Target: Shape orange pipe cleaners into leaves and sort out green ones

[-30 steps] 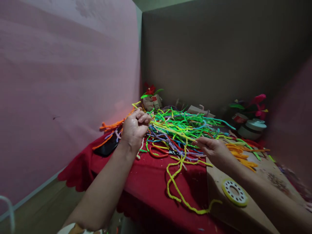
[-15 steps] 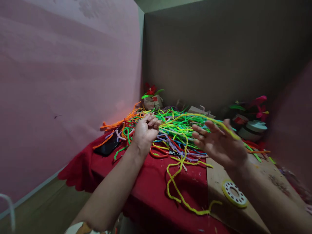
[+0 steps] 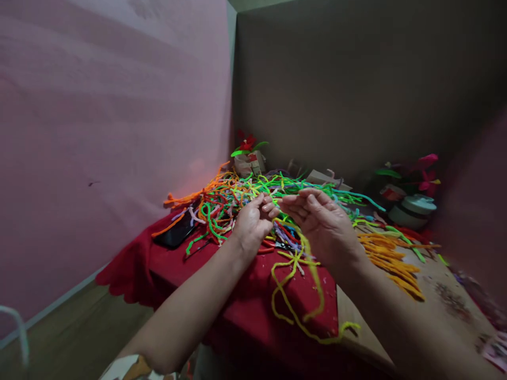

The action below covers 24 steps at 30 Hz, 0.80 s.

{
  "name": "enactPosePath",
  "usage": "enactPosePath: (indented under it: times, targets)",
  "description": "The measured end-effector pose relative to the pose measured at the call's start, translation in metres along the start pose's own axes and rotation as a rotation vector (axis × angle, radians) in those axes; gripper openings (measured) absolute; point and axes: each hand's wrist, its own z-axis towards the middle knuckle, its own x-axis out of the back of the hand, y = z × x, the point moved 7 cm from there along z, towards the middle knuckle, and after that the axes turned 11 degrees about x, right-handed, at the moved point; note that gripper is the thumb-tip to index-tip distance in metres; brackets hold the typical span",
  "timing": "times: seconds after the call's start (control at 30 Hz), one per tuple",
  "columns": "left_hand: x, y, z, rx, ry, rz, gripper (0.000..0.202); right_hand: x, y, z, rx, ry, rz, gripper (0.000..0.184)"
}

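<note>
One yellow strand [image 3: 317,279] dangles! Left hand [image 3: 253,224] clamps it — right hand [image 3: 328,227] hovers just beside, fingers loosely apart.

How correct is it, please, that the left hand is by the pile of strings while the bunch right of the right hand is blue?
Only the colour is wrong: in the head view, the bunch of strings right of the right hand is orange. The left hand is by the pile.

text: none legible; labels: none legible; brands: none legible; numbers, signs: none legible
</note>
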Motion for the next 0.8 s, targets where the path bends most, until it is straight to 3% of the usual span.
enactPosePath:
  times: [0.2,0.3,0.4,0.47,0.6,0.7,0.8]
  targets:
    - [0.003,0.007,0.0,0.005,-0.011,-0.05,0.028,-0.008,-0.003,-0.014,0.255,-0.368,-0.593,0.034]
    - [0.003,0.006,-0.002,0.024,-0.012,-0.067,0.03,-0.005,0.006,-0.017,0.234,-0.479,-0.615,0.038]
    - [0.001,0.004,-0.003,0.039,-0.012,-0.077,0.031,-0.001,0.018,-0.02,0.061,-0.543,-0.568,0.038]
    - [0.0,0.004,-0.003,0.037,-0.008,-0.082,0.03,0.003,0.025,-0.021,-0.125,-0.528,-0.447,0.035]
    - [-0.002,0.005,-0.003,0.022,-0.001,-0.086,0.028,0.009,0.029,-0.024,-0.456,-0.38,-0.072,0.027]
    - [-0.004,0.003,-0.002,0.031,0.003,-0.082,0.027,0.01,0.025,-0.021,-0.453,-0.292,0.122,0.029]
    - [-0.003,-0.001,-0.001,0.054,0.022,-0.077,0.026,0.013,0.023,-0.019,-0.35,-0.276,0.077,0.032]
